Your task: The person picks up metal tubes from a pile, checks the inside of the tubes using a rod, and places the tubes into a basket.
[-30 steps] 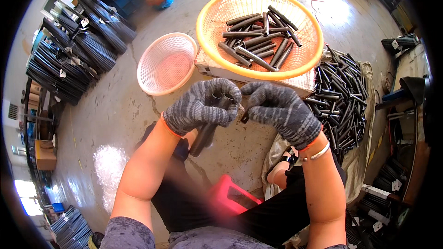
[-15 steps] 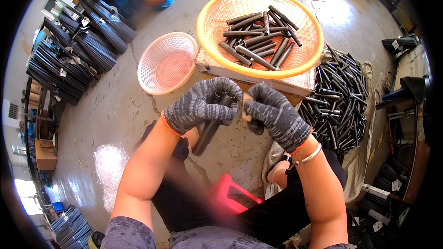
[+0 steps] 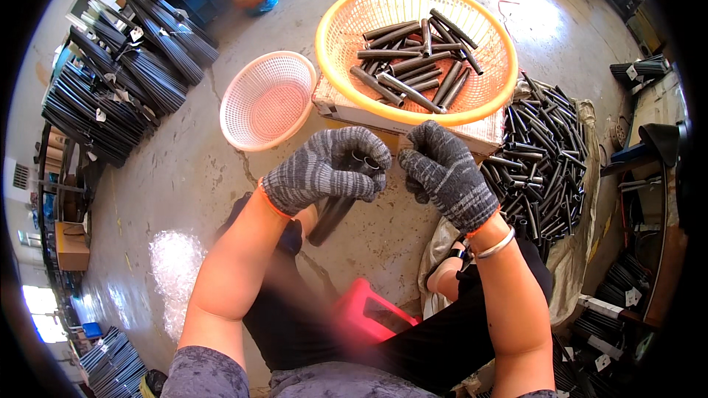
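Observation:
Gray knit gloves cover both my hands. My left hand is closed around dark metal tubes; their open ends show between thumb and fingers, and the lower part slants down below the palm. Close by on the right, a small gap away, my right hand is closed with fingertips curled in. Whatever it may hold is hidden by the fingers. Beyond the hands, an orange plastic basket holds several similar short tubes.
The orange basket rests on a cardboard box. A smaller pink basket stands to its left. A heap of dark tubes lies on sacking at right. Bundled rods stand at left. A pink stool is between my legs.
My right hand has moved slightly up and away from the left. The small tan piece seen at its fingertips no longer shows. The tube ends in my left hand have shifted a little.

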A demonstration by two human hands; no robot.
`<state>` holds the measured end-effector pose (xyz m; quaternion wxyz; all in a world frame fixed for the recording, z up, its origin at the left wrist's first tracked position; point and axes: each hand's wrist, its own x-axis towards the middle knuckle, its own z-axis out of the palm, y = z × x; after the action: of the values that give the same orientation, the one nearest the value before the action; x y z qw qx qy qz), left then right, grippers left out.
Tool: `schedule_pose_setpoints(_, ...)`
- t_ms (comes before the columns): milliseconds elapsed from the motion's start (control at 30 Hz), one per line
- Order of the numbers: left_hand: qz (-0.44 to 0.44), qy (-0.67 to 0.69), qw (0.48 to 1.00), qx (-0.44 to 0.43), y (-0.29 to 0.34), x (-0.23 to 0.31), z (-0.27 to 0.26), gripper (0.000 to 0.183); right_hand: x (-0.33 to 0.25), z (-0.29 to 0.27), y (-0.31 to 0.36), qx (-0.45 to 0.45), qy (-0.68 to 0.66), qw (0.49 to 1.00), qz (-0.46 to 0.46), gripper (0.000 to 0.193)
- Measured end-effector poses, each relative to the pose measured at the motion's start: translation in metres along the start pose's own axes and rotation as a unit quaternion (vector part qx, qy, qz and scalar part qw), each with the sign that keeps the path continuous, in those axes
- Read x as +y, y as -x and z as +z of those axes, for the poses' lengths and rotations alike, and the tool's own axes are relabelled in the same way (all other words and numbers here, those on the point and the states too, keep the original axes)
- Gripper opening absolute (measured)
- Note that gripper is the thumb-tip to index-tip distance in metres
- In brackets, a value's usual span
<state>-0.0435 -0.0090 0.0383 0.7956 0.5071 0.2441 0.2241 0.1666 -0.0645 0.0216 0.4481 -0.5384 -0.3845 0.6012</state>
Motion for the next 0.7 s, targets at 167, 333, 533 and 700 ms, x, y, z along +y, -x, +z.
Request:
schedule_pose_setpoints(167,-0.001,-0.005,1.0,-0.01,0.001,0.001,0.0,0.029,-0.003,-0.008,-0.004,-0.048,0.027,0.998,-0.013,0.015)
schedule_pose_setpoints(333,-0.014,-0.024,0.999,-0.023,0.0,0.0,0.001,0.033,-0.001,-0.008,-0.007,-0.045,0.096,0.992,-0.069,0.01)
schedule_pose_setpoints(533,-0.037,-0.071,0.996,-0.038,0.001,0.001,0.005,0.032,-0.008,-0.005,-0.002,-0.016,0.284,0.923,-0.259,0.012)
schedule_pose_setpoints(700,-0.036,-0.129,0.99,-0.041,-0.001,0.001,0.006,0.03,0.003,-0.009,-0.008,0.017,0.323,0.9,-0.291,0.013)
